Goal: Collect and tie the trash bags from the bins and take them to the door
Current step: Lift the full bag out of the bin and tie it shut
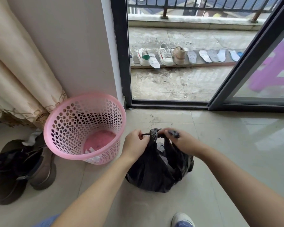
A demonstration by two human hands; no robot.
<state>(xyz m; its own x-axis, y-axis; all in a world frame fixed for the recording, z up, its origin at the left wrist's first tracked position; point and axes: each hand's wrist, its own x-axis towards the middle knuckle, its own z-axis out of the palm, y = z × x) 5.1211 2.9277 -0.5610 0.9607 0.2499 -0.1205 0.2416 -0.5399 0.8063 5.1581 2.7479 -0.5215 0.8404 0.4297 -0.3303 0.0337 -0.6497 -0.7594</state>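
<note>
Gripping knotted black bag (157, 169), right hand (183, 141) fingertips hidden

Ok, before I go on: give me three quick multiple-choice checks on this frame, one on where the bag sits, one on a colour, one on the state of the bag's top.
1. Where is the black trash bag?
A. Inside the bin
B. On the floor tiles, right of the bin
C. Out on the balcony

2. What colour is the perforated bin?
A. Pink
B. Blue
C. Green

3. What is the state of the bag's top?
A. Spread wide open
B. Gathered into a knot held by both hands
C. Sealed with tape

Answers:
1. B: the bag rests on the floor beside the bin, inside the sliding door.
2. A: the bin's wall and base are pink.
3. B: the left hand and right hand each grip an end at the knot.
</note>
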